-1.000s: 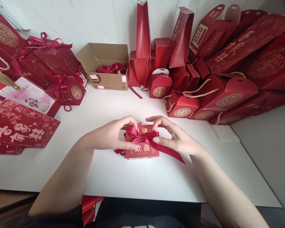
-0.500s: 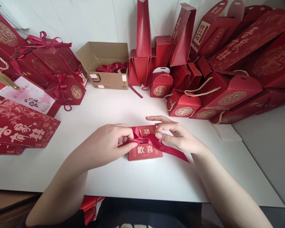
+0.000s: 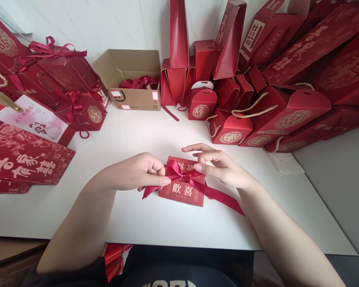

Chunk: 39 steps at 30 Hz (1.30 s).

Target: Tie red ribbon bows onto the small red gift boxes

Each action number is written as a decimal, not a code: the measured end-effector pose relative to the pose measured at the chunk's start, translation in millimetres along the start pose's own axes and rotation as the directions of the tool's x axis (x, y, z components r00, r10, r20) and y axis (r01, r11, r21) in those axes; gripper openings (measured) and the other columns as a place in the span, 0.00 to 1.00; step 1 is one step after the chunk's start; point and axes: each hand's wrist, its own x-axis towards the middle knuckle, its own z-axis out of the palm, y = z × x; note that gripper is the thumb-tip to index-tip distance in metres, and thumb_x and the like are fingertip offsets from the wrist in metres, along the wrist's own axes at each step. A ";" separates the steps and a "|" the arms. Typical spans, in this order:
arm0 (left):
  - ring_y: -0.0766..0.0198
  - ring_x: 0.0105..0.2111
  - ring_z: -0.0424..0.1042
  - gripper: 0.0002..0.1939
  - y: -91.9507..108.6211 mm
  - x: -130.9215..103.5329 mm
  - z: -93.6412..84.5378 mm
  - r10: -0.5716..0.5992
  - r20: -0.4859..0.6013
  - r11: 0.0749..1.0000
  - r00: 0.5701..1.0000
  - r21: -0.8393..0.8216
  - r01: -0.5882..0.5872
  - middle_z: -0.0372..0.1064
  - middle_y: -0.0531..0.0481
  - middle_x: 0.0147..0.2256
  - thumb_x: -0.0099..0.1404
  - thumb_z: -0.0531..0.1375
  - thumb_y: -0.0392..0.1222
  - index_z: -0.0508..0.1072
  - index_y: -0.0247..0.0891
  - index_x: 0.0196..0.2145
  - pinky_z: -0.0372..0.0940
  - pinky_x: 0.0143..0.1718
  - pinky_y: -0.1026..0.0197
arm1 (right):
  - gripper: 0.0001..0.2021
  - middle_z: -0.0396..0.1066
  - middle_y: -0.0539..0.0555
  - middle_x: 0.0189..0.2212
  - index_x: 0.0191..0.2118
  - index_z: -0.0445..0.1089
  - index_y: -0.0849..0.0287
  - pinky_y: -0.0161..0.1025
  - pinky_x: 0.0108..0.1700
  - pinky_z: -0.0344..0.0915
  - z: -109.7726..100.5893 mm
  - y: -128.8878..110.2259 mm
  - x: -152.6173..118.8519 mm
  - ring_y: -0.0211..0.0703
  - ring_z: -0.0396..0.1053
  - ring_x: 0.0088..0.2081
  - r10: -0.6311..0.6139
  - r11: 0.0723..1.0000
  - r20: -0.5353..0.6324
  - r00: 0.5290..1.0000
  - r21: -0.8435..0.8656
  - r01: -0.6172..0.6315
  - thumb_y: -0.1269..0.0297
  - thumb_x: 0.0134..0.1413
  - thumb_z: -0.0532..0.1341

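Note:
A small red box (image 3: 181,195) with pale characters lies on the white table, in front of me. Around its top runs a dark pink ribbon (image 3: 224,199) tied in a bow, one tail stretching right and a shorter one left. My left hand (image 3: 143,172) pinches the ribbon between thumb and fingers at the box's left side. At the upper right of the box, my right hand (image 3: 217,163) has its thumb and a finger closed at the bow's right loop, its index finger stretched out to the left.
A cardboard box (image 3: 137,99) holding dark pink ribbons stands at the back. Red gift boxes (image 3: 230,131) crowd the back right. More boxes (image 3: 92,113) and a red bag (image 3: 32,159) stand at the left. A loose ribbon piece (image 3: 170,113) lies behind.
The small box has turned slightly. My left hand has shifted a little left, and the ribbon's left tail now shows below it. The right tail reaches lower.

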 end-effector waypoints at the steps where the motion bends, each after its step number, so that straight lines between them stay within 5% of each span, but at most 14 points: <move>1: 0.70 0.18 0.63 0.18 -0.7 0.7 -0.7 -0.006 0.010 1.000 1.000 -0.005 0.006 0.65 0.54 0.19 0.63 0.60 0.49 0.68 0.36 0.21 0.55 0.20 0.67 | 0.17 0.66 0.55 0.57 0.23 0.64 0.58 0.51 0.62 0.57 0.4 1.3 0.4 0.49 0.63 0.59 -0.001 1.000 0.001 1.000 -0.013 0.001 0.61 0.62 0.61; 10: 0.70 0.19 0.55 0.17 -13.4 1.0 -9.3 -0.017 0.048 0.997 0.999 0.081 0.013 0.61 0.55 0.18 0.57 0.65 0.51 0.70 0.36 0.21 0.50 0.20 0.66 | 0.17 0.67 0.54 0.55 0.24 0.67 0.59 0.50 0.61 0.57 10.4 1.9 1.8 0.47 0.66 0.56 -0.005 1.000 -0.010 1.000 0.031 0.006 0.59 0.63 0.60; 13: 0.66 0.26 0.64 0.16 -13.2 3.0 -9.9 0.088 -0.118 0.995 0.989 0.064 -0.081 0.67 0.53 0.27 0.58 0.64 0.54 0.70 0.37 0.30 0.59 0.27 0.64 | 0.17 0.67 0.55 0.56 0.24 0.67 0.58 0.52 0.60 0.59 10.9 -0.8 0.9 0.49 0.66 0.56 0.003 0.997 -0.015 1.000 0.075 -0.002 0.58 0.63 0.60; 16: 0.61 0.42 0.69 0.15 -10.3 9.3 -3.8 0.292 -0.430 0.956 0.854 0.155 -0.248 0.69 0.49 0.42 0.61 0.62 0.52 0.69 0.41 0.40 0.64 0.41 0.60 | 0.17 0.67 0.55 0.56 0.24 0.68 0.58 0.52 0.59 0.60 10.6 -1.6 0.9 0.50 0.65 0.58 0.000 0.995 0.011 1.000 0.104 -0.001 0.58 0.62 0.61; 18: 0.58 0.51 0.66 0.13 -7.7 14.2 2.6 0.381 -0.450 0.923 0.808 0.237 -0.303 0.66 0.48 0.49 0.61 0.62 0.51 0.70 0.41 0.38 0.62 0.51 0.56 | 0.17 0.67 0.55 0.56 0.22 0.67 0.58 0.51 0.59 0.60 11.1 -0.9 1.5 0.50 0.64 0.59 -0.001 0.993 0.012 1.000 0.119 -0.001 0.58 0.62 0.62; 22: 0.54 0.56 0.64 0.14 -5.4 20.2 11.2 0.372 -0.314 0.922 0.873 0.235 -0.308 0.64 0.48 0.53 0.58 0.66 0.50 0.68 0.39 0.28 0.59 0.57 0.51 | 0.18 0.68 0.54 0.55 0.23 0.64 0.58 0.51 0.58 0.60 11.6 0.2 3.0 0.48 0.66 0.56 0.010 0.993 -0.023 1.000 0.121 -0.007 0.58 0.64 0.60; 28: 0.51 0.61 0.59 0.15 -13.3 22.4 9.1 0.360 -0.264 0.931 0.895 0.169 -0.325 0.61 0.49 0.59 0.54 0.68 0.51 0.70 0.39 0.26 0.56 0.61 0.48 | 0.17 0.67 0.53 0.54 0.25 0.65 0.57 0.51 0.58 0.59 10.4 -1.4 3.0 0.48 0.66 0.55 0.024 0.994 -0.055 0.998 0.110 -0.018 0.57 0.65 0.59; 34: 0.53 0.58 0.64 0.17 -11.9 26.0 7.8 0.375 -0.221 0.922 0.900 -0.010 -0.387 0.64 0.49 0.57 0.64 0.61 0.51 0.74 0.37 0.24 0.58 0.60 0.51 | 0.13 0.67 0.54 0.55 0.30 0.68 0.56 0.49 0.57 0.62 10.3 2.5 3.6 0.48 0.65 0.56 0.053 0.990 -0.119 0.992 0.134 -0.037 0.56 0.65 0.58; 37: 0.55 0.54 0.67 0.19 -11.3 27.4 7.5 0.374 -0.253 0.915 0.892 -0.055 -0.399 0.67 0.47 0.53 0.68 0.57 0.52 0.76 0.37 0.26 0.60 0.57 0.54 | 0.07 0.68 0.54 0.53 0.41 0.70 0.53 0.49 0.57 0.63 6.6 -2.3 1.8 0.48 0.65 0.57 -0.018 0.994 -0.263 0.965 0.095 0.045 0.58 0.66 0.56; 39: 0.58 0.49 0.70 0.21 -11.6 27.5 7.5 0.354 -0.303 0.923 0.885 -0.040 -0.383 0.68 0.46 0.49 0.68 0.56 0.53 0.76 0.37 0.25 0.63 0.52 0.56 | 0.07 0.70 0.55 0.47 0.44 0.70 0.51 0.48 0.54 0.64 5.1 -12.1 -2.8 0.47 0.68 0.51 -0.152 0.988 -0.415 0.897 -0.048 0.146 0.61 0.66 0.56</move>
